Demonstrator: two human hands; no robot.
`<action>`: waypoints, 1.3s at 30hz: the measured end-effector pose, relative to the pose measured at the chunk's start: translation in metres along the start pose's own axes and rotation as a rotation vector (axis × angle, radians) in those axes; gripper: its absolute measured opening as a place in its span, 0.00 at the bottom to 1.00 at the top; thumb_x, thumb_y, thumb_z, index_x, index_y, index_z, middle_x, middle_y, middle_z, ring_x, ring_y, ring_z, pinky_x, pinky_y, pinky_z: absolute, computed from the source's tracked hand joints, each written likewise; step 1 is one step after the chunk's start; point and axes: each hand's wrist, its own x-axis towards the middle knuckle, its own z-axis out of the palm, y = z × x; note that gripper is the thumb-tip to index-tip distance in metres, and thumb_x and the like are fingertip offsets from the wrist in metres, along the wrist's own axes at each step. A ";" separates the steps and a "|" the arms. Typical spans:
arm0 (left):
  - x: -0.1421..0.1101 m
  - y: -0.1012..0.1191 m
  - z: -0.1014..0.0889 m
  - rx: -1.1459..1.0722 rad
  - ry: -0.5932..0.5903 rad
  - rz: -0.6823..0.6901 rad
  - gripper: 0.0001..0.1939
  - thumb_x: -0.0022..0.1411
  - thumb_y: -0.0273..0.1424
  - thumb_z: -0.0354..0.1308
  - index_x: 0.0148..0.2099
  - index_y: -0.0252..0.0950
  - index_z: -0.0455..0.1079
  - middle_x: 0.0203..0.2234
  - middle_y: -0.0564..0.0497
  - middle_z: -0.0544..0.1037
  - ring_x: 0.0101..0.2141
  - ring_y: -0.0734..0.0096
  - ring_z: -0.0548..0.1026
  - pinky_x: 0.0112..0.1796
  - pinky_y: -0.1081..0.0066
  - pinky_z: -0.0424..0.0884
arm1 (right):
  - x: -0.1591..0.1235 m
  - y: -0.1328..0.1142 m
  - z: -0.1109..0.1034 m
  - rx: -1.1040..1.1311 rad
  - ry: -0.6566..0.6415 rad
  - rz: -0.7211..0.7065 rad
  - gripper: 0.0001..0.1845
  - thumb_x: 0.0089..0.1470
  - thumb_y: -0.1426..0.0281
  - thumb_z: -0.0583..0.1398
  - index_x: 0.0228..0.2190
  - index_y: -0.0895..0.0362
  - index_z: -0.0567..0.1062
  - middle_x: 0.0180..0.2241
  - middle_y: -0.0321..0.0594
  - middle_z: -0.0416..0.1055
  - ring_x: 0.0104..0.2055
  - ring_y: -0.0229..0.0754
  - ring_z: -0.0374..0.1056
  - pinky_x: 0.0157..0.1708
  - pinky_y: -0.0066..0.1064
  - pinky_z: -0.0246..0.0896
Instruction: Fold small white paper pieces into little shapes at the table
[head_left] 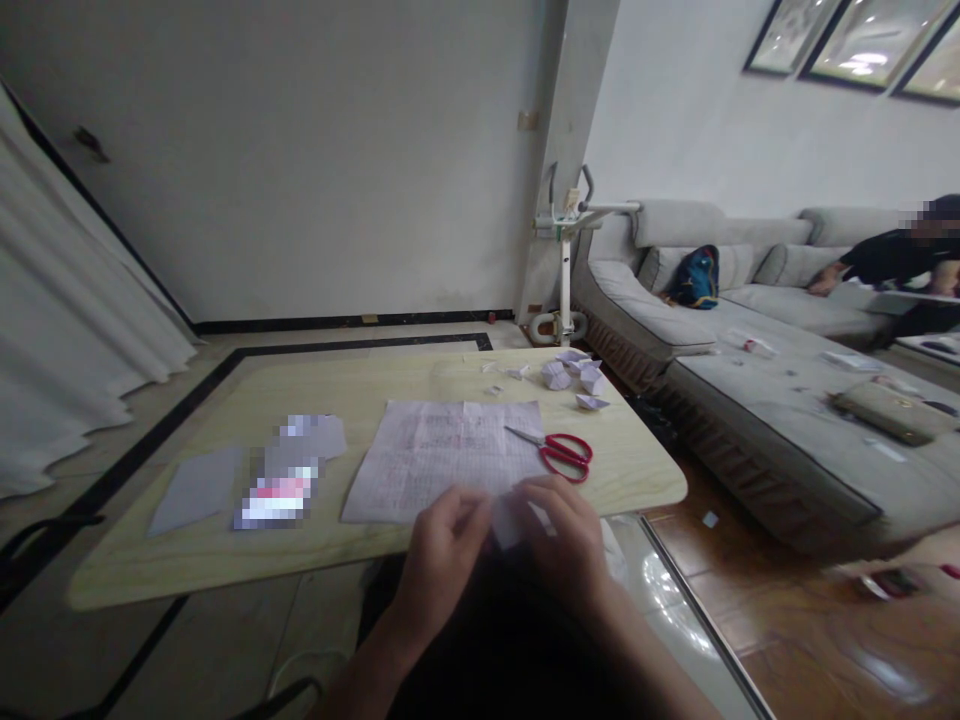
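Pinched between the fingertips of both hands, the left hand and the right hand, is a small piece of white paper, held off the counter's near edge and about equally close to either grip, though blur hides its long axis and how far each grip opens. Just beyond lies a creased, printed sheet, with red-handled scissors across its right edge, blades pointing left, and folded paper pieces farther off near the far right corner.
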 end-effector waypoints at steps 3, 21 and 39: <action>0.000 0.000 0.000 0.015 -0.002 0.002 0.12 0.65 0.37 0.55 0.35 0.34 0.70 0.23 0.54 0.76 0.25 0.71 0.75 0.26 0.75 0.70 | 0.000 -0.001 0.000 0.008 0.019 0.013 0.07 0.57 0.78 0.58 0.35 0.55 0.74 0.33 0.43 0.75 0.35 0.44 0.71 0.34 0.36 0.69; 0.000 -0.002 -0.004 0.180 0.041 0.117 0.09 0.62 0.30 0.54 0.36 0.36 0.76 0.25 0.53 0.81 0.27 0.69 0.79 0.29 0.76 0.75 | 0.001 -0.009 -0.004 0.316 -0.085 0.252 0.05 0.54 0.77 0.59 0.33 0.55 0.71 0.36 0.41 0.70 0.40 0.44 0.68 0.41 0.35 0.66; 0.000 -0.001 -0.003 0.265 0.041 0.167 0.09 0.61 0.28 0.55 0.35 0.36 0.78 0.25 0.52 0.82 0.28 0.67 0.80 0.29 0.75 0.75 | 0.002 -0.016 -0.003 0.374 -0.048 0.318 0.06 0.55 0.77 0.59 0.29 0.56 0.73 0.30 0.38 0.70 0.33 0.41 0.67 0.33 0.31 0.65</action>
